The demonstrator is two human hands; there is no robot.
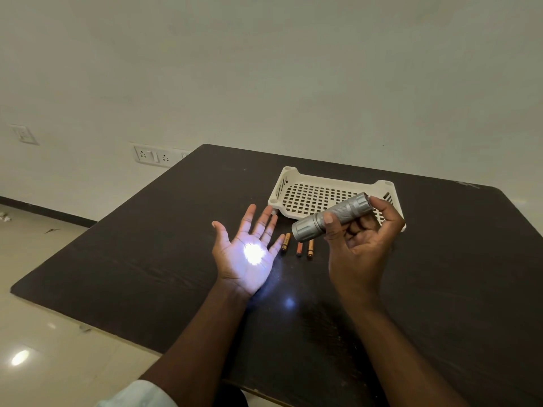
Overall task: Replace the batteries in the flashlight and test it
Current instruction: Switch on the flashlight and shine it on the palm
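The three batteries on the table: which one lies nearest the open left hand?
The leftmost battery, beside the left hand's little finger; the other two lie further right.

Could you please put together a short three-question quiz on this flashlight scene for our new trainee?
1. True or false: the flashlight is lit and shines on the left hand.
2. How many batteries lie loose on the table?
3. Which holds the flashlight? A) left hand B) right hand C) the basket

Key:
1. True: a bright spot shows on the open palm.
2. Three, between the hands, in front of the basket.
3. B: fingers and thumb grip the barrel above the table.
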